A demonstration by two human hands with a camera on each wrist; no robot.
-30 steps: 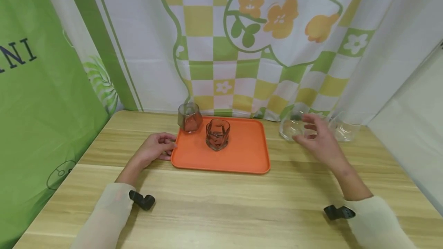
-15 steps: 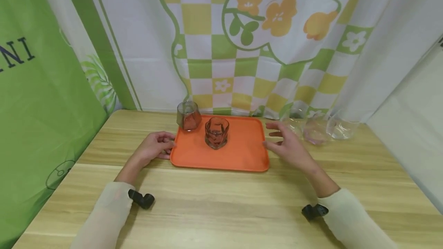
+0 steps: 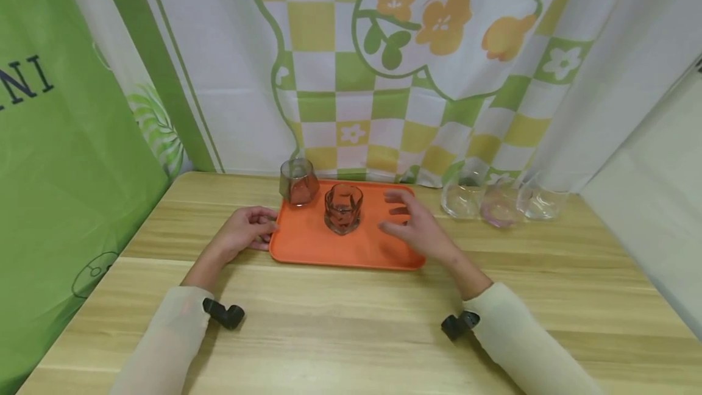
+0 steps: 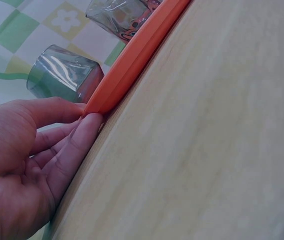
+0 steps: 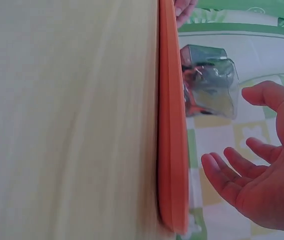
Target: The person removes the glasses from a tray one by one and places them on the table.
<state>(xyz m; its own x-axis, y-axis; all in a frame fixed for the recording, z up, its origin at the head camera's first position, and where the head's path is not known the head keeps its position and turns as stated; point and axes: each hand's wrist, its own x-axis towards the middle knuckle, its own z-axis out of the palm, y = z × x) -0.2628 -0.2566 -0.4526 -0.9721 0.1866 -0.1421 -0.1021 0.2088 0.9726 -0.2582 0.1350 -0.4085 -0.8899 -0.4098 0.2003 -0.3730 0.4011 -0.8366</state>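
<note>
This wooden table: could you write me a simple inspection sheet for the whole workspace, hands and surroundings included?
Surface: wood-grain table; no spill seen.
Job's things: orange tray lying on the table; faceted glass upright on it; smoky glass upright at its back left corner.
Clutter: a row of three glasses right of the tray: clear glass, pinkish glass, second clear glass.
Grippers: bare hands, not machinery. Left hand pinches the tray's left edge; right hand is open above its right part, apart from the faceted glass.
Cables: nothing seen.
Surroundings: patterned curtain behind, green cloth at left.
</note>
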